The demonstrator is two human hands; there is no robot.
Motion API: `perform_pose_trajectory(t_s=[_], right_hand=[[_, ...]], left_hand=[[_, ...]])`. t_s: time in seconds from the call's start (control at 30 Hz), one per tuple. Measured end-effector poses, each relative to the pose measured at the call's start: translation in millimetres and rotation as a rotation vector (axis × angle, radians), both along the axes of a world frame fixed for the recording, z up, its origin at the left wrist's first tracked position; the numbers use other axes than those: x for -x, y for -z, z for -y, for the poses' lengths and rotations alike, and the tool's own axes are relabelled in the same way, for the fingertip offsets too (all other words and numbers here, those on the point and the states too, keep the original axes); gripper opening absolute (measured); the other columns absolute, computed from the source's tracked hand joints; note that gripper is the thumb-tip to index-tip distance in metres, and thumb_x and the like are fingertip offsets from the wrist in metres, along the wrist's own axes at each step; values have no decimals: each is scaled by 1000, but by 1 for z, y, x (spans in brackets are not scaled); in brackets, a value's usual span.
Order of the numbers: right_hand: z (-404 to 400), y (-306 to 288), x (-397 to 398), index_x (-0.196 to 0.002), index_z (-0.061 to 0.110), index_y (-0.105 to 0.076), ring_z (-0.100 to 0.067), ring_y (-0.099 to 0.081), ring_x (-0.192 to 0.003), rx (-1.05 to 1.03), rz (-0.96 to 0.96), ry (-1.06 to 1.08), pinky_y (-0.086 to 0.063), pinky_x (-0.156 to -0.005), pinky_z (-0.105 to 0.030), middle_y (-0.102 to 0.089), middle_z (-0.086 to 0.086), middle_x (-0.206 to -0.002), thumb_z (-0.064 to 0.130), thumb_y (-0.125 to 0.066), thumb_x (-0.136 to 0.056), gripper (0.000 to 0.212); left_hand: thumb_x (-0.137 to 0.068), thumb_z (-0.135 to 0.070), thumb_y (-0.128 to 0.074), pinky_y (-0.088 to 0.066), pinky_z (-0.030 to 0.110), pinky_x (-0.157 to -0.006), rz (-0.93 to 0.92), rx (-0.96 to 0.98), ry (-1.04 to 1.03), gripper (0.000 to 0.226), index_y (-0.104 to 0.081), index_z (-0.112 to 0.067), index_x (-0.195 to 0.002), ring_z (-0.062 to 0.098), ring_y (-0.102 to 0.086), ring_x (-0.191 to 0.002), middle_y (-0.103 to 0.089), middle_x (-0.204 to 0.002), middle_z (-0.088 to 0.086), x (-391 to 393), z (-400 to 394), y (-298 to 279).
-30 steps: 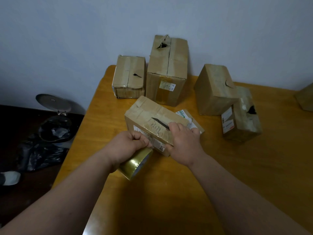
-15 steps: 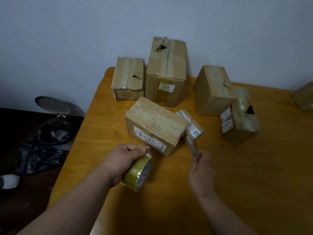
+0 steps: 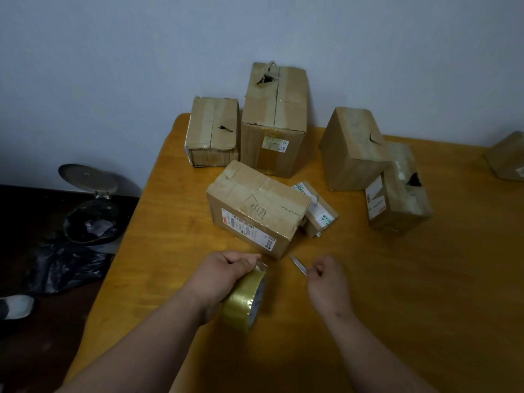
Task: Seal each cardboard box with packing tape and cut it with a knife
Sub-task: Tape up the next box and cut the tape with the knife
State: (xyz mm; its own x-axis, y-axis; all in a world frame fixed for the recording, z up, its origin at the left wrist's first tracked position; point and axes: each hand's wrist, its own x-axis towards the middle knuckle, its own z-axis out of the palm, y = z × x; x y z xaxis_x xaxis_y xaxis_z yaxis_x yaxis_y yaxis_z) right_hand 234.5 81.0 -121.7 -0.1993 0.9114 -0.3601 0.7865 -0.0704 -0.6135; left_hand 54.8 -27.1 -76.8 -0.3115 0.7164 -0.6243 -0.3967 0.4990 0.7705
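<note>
A taped cardboard box (image 3: 256,207) with a shipping label lies in the middle of the wooden table (image 3: 425,279). Just in front of it, my left hand (image 3: 224,272) grips a roll of clear yellowish packing tape (image 3: 245,300) held above the table. To its right, my right hand (image 3: 326,279) grips a small knife (image 3: 298,265) whose thin blade points up and left toward the tape roll. A small gap separates the blade tip from the roll and the box corner.
Behind stand a small box (image 3: 212,131), a tall torn box (image 3: 274,117), a tilted box (image 3: 353,148), a labelled box (image 3: 398,188) and a small flat package (image 3: 317,212). Another box (image 3: 507,156) sits far right. A bin (image 3: 90,214) and black bag (image 3: 65,265) are on the floor left.
My right hand left the box top, picked up the knife beside the box and drew it toward me. My left hand pulled the tape roll back from the box.
</note>
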Motion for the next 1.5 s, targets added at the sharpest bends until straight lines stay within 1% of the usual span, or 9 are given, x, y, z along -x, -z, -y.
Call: perform_pose_trajectory(t_s=[0.07, 0.17, 0.3, 0.47, 0.77, 1.0, 1.2, 1.33, 1.5], right_hand=[[9, -19, 14, -88, 23, -59, -12, -58, -75, 91, -227, 24, -43, -61, -23, -64, 0, -87, 23, -54, -96, 9], [31, -42, 27, -79, 22, -67, -10, -62, -68, 276, -457, -10, -44, -60, -21, -67, 4, -70, 46, -51, -90, 31], [57, -48, 34, -102, 49, -65, 1, -65, -93, 507, -490, -309, -49, -84, -27, -71, 18, -99, 67, -55, -77, 32], [58, -57, 31, -111, 31, -58, -17, -62, -103, 429, -434, -403, -48, -90, -38, -67, 1, -110, 37, -50, -99, 16], [42, -75, 25, -88, 26, -58, 8, -53, -61, 280, -398, -540, -39, -51, -8, -58, 6, -78, 36, -52, -99, 16], [37, -93, 27, -91, 29, -58, -18, -64, -80, 152, -337, -621, -53, -67, -38, -65, 0, -87, 45, -53, -95, 17], [32, -102, 29, -91, 25, -62, -12, -59, -71, 257, -364, -699, -48, -65, -34, -64, 2, -81, 43, -59, -88, 18], [27, -110, 46, -106, 21, -64, -29, -66, -100, 372, -359, -744, -51, -93, -54, -69, -11, -106, 37, -61, -80, 30], [20, -118, 73, -105, 31, -63, -13, -67, -97, 318, -347, -752, -54, -90, -47, -71, 2, -103, 46, -58, -87, 25]], left_hand=[[-91, -22, -67, -55, 27, -64, -2, -1, -32, 14, -80, -25, -87, 15, -73, -84, -77, -94, -1, -3, -1, -1], [-90, -26, -67, -52, 27, -61, -31, 13, -129, 13, -79, -23, -94, 19, -71, -85, -77, -91, 0, -9, -3, 1], [-93, -22, -65, -54, 26, -67, -92, -31, -246, 12, -76, -27, -95, 11, -71, -87, -77, -90, -7, -16, -4, 4], [-92, -35, -65, -52, 33, -93, -589, 60, -92, 13, -74, -37, -102, 2, -62, -100, -69, -105, -19, -9, 3, 6], [-86, -8, -72, -53, 28, -79, -267, -25, -342, 12, -78, -17, -81, 17, -69, -92, -77, -86, -2, -12, 13, -13], [-88, -2, -68, -54, 33, -73, -294, 3, -343, 5, -72, -5, -88, 27, -66, -84, -72, -96, 17, -11, 16, -34], [-87, -3, -67, -53, 36, -70, -411, 74, -197, 8, -67, -4, -80, 23, -59, -73, -66, -78, 12, 5, 16, -45], [-87, -4, -67, -55, 38, -71, -366, 5, -229, 8, -67, -4, -79, 21, -60, -70, -66, -68, 5, 27, 11, -54], [-87, -6, -68, -54, 38, -71, -440, -43, -161, 7, -67, -3, -80, 21, -60, -72, -66, -71, 6, 71, 1, -70]])
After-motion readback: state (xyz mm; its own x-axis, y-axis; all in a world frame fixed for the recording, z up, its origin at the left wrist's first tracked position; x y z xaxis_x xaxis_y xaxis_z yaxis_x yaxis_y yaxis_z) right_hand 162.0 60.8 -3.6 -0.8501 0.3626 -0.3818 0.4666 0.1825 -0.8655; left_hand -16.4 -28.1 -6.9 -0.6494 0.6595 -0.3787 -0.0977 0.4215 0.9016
